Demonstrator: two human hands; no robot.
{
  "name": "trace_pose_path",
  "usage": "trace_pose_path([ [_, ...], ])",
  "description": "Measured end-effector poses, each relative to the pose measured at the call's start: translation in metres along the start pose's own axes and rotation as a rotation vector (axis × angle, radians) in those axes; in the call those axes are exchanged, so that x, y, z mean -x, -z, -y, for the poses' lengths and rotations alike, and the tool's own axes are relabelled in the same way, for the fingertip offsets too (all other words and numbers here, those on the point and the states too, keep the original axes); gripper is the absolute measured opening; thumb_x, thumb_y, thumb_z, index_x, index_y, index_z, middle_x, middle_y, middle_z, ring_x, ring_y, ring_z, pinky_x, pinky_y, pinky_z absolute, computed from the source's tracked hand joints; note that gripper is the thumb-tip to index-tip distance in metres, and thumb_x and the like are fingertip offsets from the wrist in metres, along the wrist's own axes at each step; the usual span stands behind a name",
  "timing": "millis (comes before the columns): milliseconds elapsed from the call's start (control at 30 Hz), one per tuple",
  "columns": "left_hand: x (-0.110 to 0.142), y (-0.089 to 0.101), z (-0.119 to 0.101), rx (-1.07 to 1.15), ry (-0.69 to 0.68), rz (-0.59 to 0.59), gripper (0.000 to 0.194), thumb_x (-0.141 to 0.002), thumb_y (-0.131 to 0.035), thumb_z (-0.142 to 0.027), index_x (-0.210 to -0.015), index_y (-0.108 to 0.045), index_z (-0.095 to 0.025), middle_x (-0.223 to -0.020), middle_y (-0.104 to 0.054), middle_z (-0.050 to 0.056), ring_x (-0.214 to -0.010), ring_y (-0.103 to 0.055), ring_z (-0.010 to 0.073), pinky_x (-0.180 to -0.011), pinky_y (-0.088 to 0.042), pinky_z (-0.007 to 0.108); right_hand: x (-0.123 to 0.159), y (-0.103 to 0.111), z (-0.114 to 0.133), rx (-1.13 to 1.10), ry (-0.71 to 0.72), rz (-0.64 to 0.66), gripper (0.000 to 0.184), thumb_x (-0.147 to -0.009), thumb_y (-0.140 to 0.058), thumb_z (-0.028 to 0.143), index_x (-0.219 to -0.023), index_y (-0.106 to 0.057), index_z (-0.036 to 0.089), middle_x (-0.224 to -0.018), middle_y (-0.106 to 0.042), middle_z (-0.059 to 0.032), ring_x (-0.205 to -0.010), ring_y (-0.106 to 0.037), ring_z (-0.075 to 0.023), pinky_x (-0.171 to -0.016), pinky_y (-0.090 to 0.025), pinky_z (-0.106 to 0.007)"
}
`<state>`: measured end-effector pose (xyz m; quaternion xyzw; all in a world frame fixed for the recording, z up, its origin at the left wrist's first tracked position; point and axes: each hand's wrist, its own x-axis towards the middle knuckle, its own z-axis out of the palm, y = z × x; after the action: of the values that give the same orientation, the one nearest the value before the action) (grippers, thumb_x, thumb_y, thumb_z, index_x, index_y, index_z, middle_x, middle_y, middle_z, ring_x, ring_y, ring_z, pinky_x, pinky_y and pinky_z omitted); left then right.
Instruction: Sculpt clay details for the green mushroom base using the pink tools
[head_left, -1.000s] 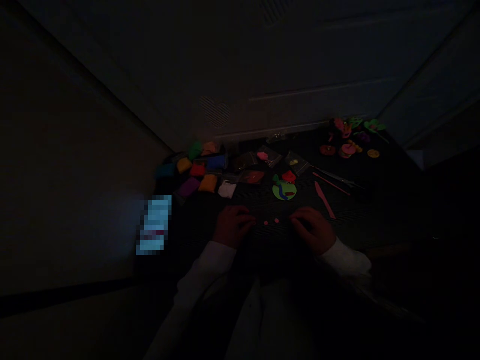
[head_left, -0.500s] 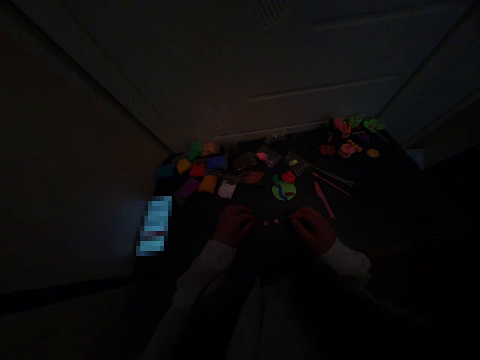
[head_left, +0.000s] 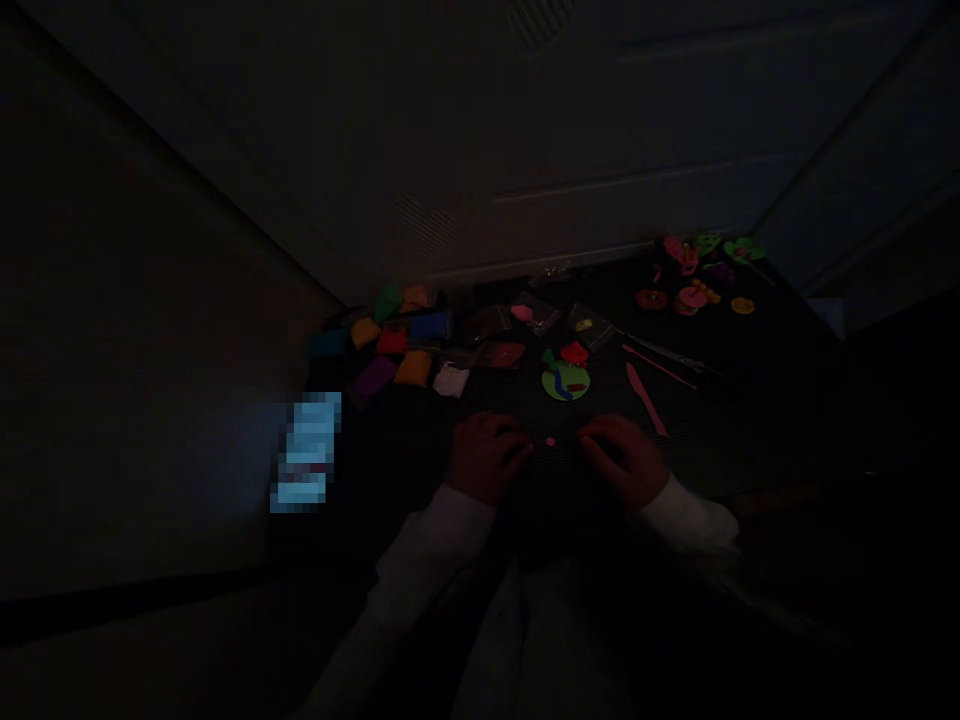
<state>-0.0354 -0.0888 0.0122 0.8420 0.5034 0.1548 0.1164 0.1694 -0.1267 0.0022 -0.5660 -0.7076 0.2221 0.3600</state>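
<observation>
The scene is very dim. My left hand (head_left: 489, 460) rests on the dark table with thumb and forefinger closed at their tips, where a bit of pink modelling clay shows faintly between them. A second small pink clay ball (head_left: 550, 441) lies on the table between my two hands. To its right, my right hand (head_left: 624, 460) has its fingers bent and thumb and forefinger pressed together; whatever they hold, if anything, is too dark to see. Just beyond the hands sits a green clay disc (head_left: 556, 389) carrying blue, red and green clay shapes.
Packets of coloured clay, among them a purple one (head_left: 373, 377) and a white one (head_left: 451, 380), lie at the left. A pink modelling knife (head_left: 646, 400), a thin pink tool (head_left: 660, 367) and scissors (head_left: 667, 353) lie right. Finished clay figures (head_left: 691, 299) stand back right. A blurred lit screen (head_left: 307, 452) glows left.
My left hand has moved right and its fingertips have closed on the left one of the two pink clay balls. The right hand stays nearly where it was.
</observation>
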Motion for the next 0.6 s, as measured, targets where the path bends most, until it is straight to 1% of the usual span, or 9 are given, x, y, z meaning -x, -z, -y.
trace_pose_path([
  [200, 0.0002, -0.0002, 0.0016, -0.014, -0.012, -0.004, 0.013, -0.073, -0.053, -0.036, -0.079, -0.063, -0.030, -0.094, -0.058, -0.002, -0.094, -0.042, 0.0196, -0.079, -0.033, 0.037, -0.0010, 0.0002, -0.0008, 0.002, -0.007, 0.020, 0.015, -0.079, -0.046, 0.027, -0.085, -0.056, 0.019, -0.087, -0.055, -0.0027, -0.086, -0.050, -0.0138, -0.077, -0.039, -0.030],
  [433, 0.0014, -0.0033, 0.0018, -0.003, -0.013, -0.019, 0.017, -0.074, -0.051, -0.036, -0.086, -0.062, -0.030, -0.096, -0.058, -0.001, -0.095, -0.042, 0.0205, -0.079, -0.032, 0.039, -0.0016, -0.0010, 0.0021, 0.043, -0.007, 0.035, 0.014, -0.078, -0.047, 0.026, -0.086, -0.057, 0.020, -0.088, -0.056, -0.0023, -0.087, -0.050, -0.0139, -0.077, -0.037, -0.030],
  [600, 0.0014, -0.0036, 0.0008, 0.024, -0.009, -0.015, 0.015, -0.074, -0.052, -0.036, -0.083, -0.062, -0.031, -0.096, -0.058, -0.002, -0.096, -0.040, 0.0209, -0.079, -0.031, 0.039, -0.0011, -0.0015, 0.0020, 0.070, -0.012, 0.036, 0.014, -0.079, -0.046, 0.026, -0.087, -0.056, 0.020, -0.088, -0.055, -0.0010, -0.087, -0.049, -0.0130, -0.077, -0.036, -0.029],
])
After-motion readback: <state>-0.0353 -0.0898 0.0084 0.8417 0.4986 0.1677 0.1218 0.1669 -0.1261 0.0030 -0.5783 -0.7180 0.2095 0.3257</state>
